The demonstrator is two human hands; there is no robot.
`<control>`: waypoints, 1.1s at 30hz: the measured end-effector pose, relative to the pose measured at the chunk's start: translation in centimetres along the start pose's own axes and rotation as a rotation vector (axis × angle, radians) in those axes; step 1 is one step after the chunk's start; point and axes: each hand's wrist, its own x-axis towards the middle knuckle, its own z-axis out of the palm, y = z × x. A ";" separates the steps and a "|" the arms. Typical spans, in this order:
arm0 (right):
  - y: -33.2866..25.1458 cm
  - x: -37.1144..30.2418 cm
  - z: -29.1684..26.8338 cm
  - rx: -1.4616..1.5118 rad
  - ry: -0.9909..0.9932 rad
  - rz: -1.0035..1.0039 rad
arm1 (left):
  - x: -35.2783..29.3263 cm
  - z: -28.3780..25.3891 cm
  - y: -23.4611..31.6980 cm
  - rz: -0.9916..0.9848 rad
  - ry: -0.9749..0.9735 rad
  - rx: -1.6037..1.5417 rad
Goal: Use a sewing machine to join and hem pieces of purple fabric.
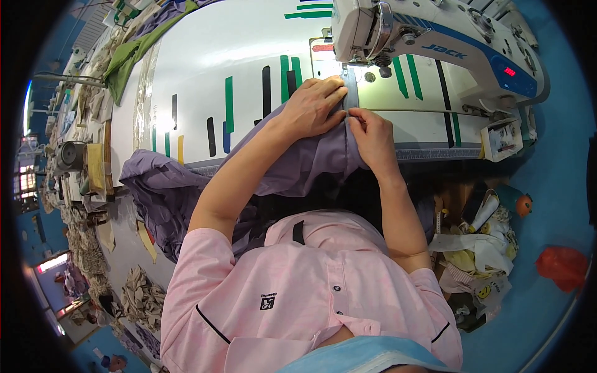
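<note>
Purple-grey fabric (305, 163) lies over the table's front edge and runs up under the sewing machine's needle area (346, 69). My left hand (314, 107) rests on it just left of and below the presser foot, fingers stretched out and pressing the cloth down. To the right, my right hand (372, 133) pinches the fabric's right edge between thumb and forefinger. The white and blue sewing machine (429, 43) stands above both hands. The needle tip is too small to make out.
Green and black tape strips mark the white table (199, 68). A green cloth (127, 65) hangs at the far left. More purple fabric (165, 193) drapes off the front left. At right are a small white box (502, 140), a heap of scraps (476, 248) and a red bag (561, 268).
</note>
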 end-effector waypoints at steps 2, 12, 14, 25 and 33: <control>0.1 0.0 0.1 -0.008 0.006 -0.015 | 0.1 -0.1 -0.1 0.002 0.001 0.004; 0.8 1.4 0.1 -0.124 0.012 -0.027 | 1.2 0.6 -1.6 -0.042 -0.012 0.005; 1.1 1.1 -0.1 -0.133 0.024 -0.032 | 1.4 0.7 -1.9 -0.026 -0.005 0.026; 3.4 -13.3 -1.7 0.516 -0.187 0.383 | -5.5 -2.5 6.8 -0.095 -0.025 0.084; 11.0 -16.0 5.6 0.337 0.098 0.137 | -14.3 -2.1 14.9 -0.329 0.112 -0.293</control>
